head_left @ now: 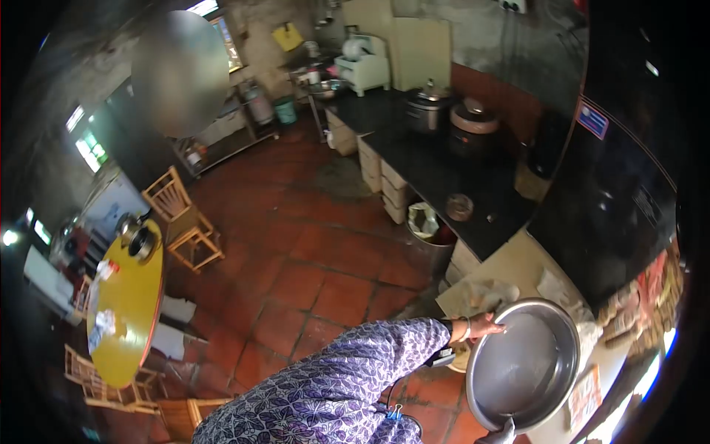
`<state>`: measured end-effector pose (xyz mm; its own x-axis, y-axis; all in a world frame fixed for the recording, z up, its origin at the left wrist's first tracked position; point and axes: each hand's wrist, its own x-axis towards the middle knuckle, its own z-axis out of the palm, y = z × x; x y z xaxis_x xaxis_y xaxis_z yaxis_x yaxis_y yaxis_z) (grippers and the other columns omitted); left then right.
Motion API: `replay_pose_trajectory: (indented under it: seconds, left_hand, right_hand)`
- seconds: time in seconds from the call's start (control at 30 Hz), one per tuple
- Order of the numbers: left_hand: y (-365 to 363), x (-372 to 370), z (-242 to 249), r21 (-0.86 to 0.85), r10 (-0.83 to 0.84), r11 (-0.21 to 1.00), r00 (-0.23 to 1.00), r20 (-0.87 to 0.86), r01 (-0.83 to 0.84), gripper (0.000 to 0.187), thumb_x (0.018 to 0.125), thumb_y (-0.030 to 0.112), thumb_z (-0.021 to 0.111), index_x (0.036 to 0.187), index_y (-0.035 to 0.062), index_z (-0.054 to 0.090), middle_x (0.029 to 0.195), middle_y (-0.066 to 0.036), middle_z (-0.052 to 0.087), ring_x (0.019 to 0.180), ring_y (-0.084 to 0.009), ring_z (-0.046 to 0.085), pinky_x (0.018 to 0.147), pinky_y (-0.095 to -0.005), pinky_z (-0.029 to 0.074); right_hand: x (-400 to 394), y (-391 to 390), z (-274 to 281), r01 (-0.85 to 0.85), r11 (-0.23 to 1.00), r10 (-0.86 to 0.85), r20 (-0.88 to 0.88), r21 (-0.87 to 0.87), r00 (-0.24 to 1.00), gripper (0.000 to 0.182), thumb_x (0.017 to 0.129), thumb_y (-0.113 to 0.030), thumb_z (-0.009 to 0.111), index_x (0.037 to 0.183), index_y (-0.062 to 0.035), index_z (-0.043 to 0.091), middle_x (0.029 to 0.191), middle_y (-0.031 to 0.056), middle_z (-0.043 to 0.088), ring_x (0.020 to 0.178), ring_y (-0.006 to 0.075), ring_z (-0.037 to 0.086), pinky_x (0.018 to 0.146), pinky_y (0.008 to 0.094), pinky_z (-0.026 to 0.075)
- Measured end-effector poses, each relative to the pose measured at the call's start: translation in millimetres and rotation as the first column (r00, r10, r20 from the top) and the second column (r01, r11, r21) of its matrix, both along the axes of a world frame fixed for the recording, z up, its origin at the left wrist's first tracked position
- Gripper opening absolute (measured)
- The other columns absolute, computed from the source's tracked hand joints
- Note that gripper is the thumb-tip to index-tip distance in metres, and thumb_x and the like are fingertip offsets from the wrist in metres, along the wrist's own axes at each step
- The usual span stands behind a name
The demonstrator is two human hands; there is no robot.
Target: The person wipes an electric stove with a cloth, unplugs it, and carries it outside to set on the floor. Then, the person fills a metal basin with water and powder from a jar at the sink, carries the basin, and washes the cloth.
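A large round metal basin (523,366) is tilted toward the camera at the lower right, with a smooth grey inside. My left hand (482,326) grips its upper left rim, and a bracelet shows at the wrist below a purple patterned sleeve (355,355). At the bottom rim my right hand (504,433) is partly in view, dim and cut off by the frame edge; its fingers are hard to make out. Behind the basin is a light counter (529,259) with a plastic bag (492,294) on it.
A dark counter (444,174) carries a pressure cooker (427,107), a rice cooker (473,126) and a glass jar (459,207). A lined bin (425,226) stands beside it. Left are a yellow table (133,318), a kettle (138,238) and bamboo chairs (181,214) on red tiles.
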<state>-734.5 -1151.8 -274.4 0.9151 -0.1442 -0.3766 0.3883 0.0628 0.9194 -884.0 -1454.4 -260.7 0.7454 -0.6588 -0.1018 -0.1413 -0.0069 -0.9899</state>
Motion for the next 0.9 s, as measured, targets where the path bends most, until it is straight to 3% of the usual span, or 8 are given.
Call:
replay_pose_trajectory:
  seconds: [0.1,0.33,0.53,0.57,0.6,0.73,0.87,0.9]
  left_hand:
    - [19.0,-21.3,68.1,0.163,0.074,0.984,0.997,-0.015,-0.071,0.047,0.082,0.05,0.054,0.108,0.0113,0.054,0.098,-0.006,0.061,0.081,-0.0147,0.059,0.057,-0.0264,0.05]
    - [54.3,-12.4,23.7,0.419,0.326,0.822,0.922,0.207,-0.385,0.033,0.078,0.017,0.056,0.109,0.0092,0.053,0.092,-0.009,0.063,0.083,-0.0154,0.059,0.072,-0.031,0.046]
    - [48.3,12.9,-13.0,0.601,0.165,0.729,0.936,0.312,-0.329,0.026,0.07,0.008,0.059,0.096,0.0084,0.055,0.08,-0.005,0.061,0.075,-0.0182,0.058,0.064,-0.032,0.047]
    - [44.0,22.5,-29.4,0.597,0.185,0.733,0.94,0.287,-0.326,0.022,0.07,0.01,0.06,0.091,0.0087,0.056,0.078,-0.006,0.062,0.071,-0.0189,0.059,0.062,-0.0322,0.046]
    - [46.5,13.4,7.0,0.572,0.139,0.78,0.962,0.236,-0.253,0.029,0.07,0.019,0.064,0.097,0.01,0.057,0.079,-0.01,0.063,0.072,-0.0228,0.061,0.062,-0.0344,0.047]
    - [52.1,17.2,19.3,0.785,-0.052,0.539,0.918,0.393,-0.305,0.045,0.069,0.031,0.067,0.109,0.0132,0.056,0.083,-0.013,0.063,0.077,-0.0311,0.061,0.067,-0.0391,0.047]
    - [46.7,24.1,12.5,0.747,-0.103,0.614,0.913,0.395,-0.254,0.026,0.069,0.028,0.061,0.083,0.0063,0.059,0.076,-0.018,0.061,0.072,-0.0362,0.058,0.061,-0.0456,0.045]
    - [45.3,26.4,10.0,0.773,-0.101,0.577,0.917,0.387,-0.263,0.022,0.07,0.025,0.059,0.079,0.0056,0.059,0.073,-0.019,0.06,0.069,-0.0374,0.058,0.058,-0.0459,0.044]
  right_hand:
    - [27.8,-14.7,-4.5,-0.092,0.97,0.088,-0.027,-0.224,0.996,0.023,0.076,-0.021,0.062,0.077,0.0009,0.069,0.076,0.0141,0.066,0.064,0.0186,0.057,0.059,0.0324,0.047]
    - [69.5,-10.9,-0.5,-0.102,0.97,0.105,0.0,-0.218,0.994,0.026,0.077,-0.017,0.06,0.095,0.0025,0.064,0.089,0.0149,0.063,0.075,0.0209,0.058,0.07,0.0329,0.047]
    - [71.4,-44.4,-36.4,-0.213,0.836,0.316,0.127,-0.506,0.94,0.03,0.076,-0.013,0.061,0.101,0.0039,0.06,0.087,0.0123,0.061,0.075,0.0209,0.057,0.071,0.0323,0.047]
    - [71.3,-14.9,6.0,-0.35,0.856,0.311,0.162,0.379,0.936,0.033,0.081,-0.017,0.058,0.107,0.0031,0.058,0.093,0.0117,0.061,0.079,0.0222,0.057,0.075,0.0335,0.047]
    - [78.3,-9.7,5.5,-0.104,0.936,0.07,0.109,0.337,0.992,0.037,0.082,-0.015,0.056,0.108,0.0107,0.053,0.098,0.0186,0.06,0.083,0.0264,0.058,0.077,0.0364,0.049]
    - [75.7,-11.8,4.4,-0.025,0.957,0.007,0.063,0.288,0.998,0.034,0.081,-0.015,0.058,0.103,0.0111,0.057,0.098,0.0183,0.06,0.083,0.0251,0.058,0.077,0.0358,0.049]
    - [73.4,9.1,32.5,-0.084,0.944,0.05,0.113,0.318,0.992,0.031,0.08,-0.018,0.059,0.098,0.0079,0.061,0.096,0.0142,0.062,0.081,0.0212,0.058,0.076,0.0328,0.049]
    - [71.4,5.6,31.0,-0.087,0.995,0.084,-0.064,-0.053,0.994,0.031,0.08,-0.019,0.059,0.098,0.0061,0.062,0.094,0.012,0.062,0.08,0.0193,0.059,0.074,0.0314,0.048]
